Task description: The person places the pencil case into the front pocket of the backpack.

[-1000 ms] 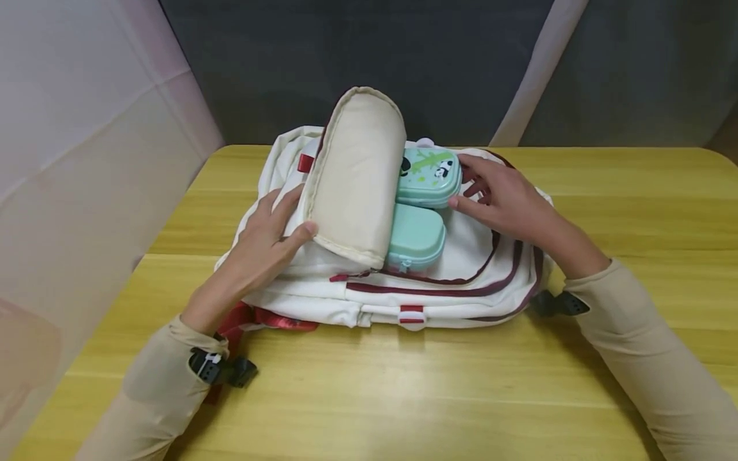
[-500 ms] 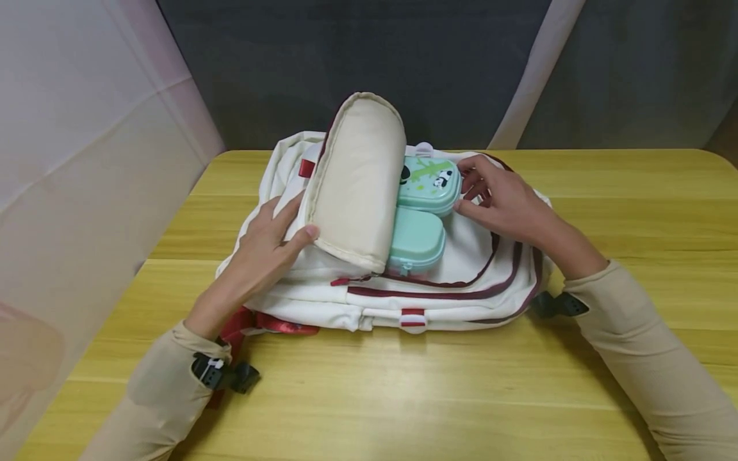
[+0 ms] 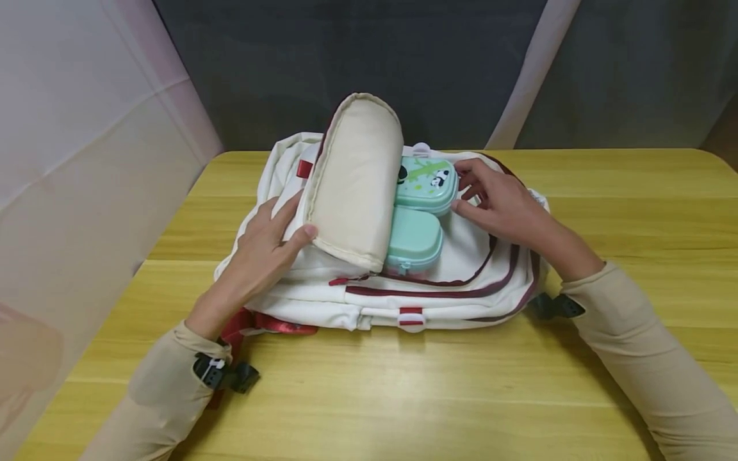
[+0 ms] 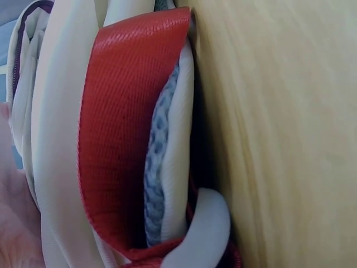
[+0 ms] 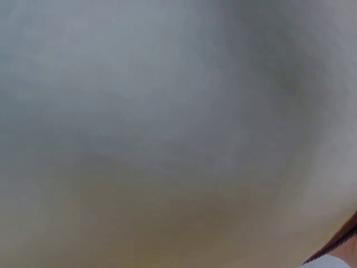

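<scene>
A white backpack (image 3: 323,294) lies flat with its front pocket flap (image 3: 354,186) folded back, cream lining outward. Two mint-green hard pencil cases stick out from under the flap: one with a panda print (image 3: 426,182), the other plain (image 3: 415,237). My left hand (image 3: 262,250) holds the flap's near left edge, thumb on the edge, other fingers partly hidden behind it. At the panda case's right end my right hand (image 3: 507,202) grips the corners between thumb and curled fingers. Some fingertips are hidden. Blurred pale fabric (image 5: 167,123) fills most of the right wrist view.
The backpack rests on a yellow wood-grain table (image 3: 403,397). In the left wrist view, a red strap (image 4: 122,117) loops beside grey mesh padding (image 4: 159,162) and a white plastic fitting (image 4: 203,231). A dark panel (image 3: 346,51) stands behind the table.
Both hands and the two pencil cases keep nearly the same places on the backpack. The head view has shifted slightly. The flap stays folded back.
</scene>
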Available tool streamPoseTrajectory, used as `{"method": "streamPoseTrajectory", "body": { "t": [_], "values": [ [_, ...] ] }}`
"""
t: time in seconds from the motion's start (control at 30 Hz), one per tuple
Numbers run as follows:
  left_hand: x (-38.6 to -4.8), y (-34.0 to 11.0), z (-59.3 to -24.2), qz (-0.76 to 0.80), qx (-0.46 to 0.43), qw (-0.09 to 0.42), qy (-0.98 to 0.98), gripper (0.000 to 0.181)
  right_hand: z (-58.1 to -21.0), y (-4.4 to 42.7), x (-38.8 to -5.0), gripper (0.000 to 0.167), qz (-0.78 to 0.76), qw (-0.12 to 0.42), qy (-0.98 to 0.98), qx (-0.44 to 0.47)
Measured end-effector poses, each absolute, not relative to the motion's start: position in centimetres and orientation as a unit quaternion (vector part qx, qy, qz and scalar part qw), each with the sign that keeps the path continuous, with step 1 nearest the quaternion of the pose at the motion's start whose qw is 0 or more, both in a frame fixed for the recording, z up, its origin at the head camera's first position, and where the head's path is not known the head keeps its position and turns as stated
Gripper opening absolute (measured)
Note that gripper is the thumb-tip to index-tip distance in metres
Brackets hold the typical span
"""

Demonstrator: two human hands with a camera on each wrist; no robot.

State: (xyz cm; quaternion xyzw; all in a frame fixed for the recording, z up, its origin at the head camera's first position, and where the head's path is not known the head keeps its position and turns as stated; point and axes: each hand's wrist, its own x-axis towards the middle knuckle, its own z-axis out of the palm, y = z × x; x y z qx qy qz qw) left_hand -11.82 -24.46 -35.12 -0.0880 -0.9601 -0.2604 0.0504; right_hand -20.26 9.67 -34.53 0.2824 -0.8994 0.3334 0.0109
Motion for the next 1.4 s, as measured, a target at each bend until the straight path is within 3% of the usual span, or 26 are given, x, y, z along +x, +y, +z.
{"method": "streamPoseTrajectory", "body": {
  "t": [0.63, 1.4],
  "values": [
    [-11.70, -24.52, -35.11, -0.263, -0.093, 0.066, -0.958, 0.080, -34.45, 9.49, -20.14, 0.053, 0.333, 0.021, -0.900, 0.280],
    [-11.69, -24.56, -35.29, -0.268, -0.099, 0.090, -0.954, 0.078, -34.82, 9.09, -19.87, 0.051, 0.332, 0.043, -0.903, 0.270]
  ]
}}
